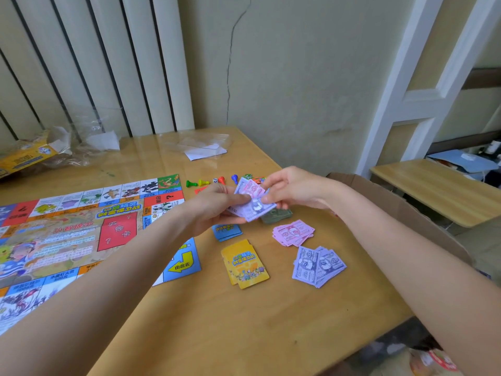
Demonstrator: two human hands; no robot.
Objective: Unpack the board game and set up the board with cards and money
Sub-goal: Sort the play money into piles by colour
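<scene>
Left hand (217, 210) and right hand (291, 189) pinching mixed banknotes (253, 203), game box (24, 158) contents unclear

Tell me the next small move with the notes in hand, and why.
Probably the right hand should pull the pink note off the held wad and lay it on the pink pile; purple notes already lie separately in the purple pile.

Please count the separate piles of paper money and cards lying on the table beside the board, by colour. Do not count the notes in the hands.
Pink money pile: 1
Purple money pile: 1
Green money pile: 1
Blue card pile: 1
Yellow card pile: 1
Total: 5 piles
</scene>
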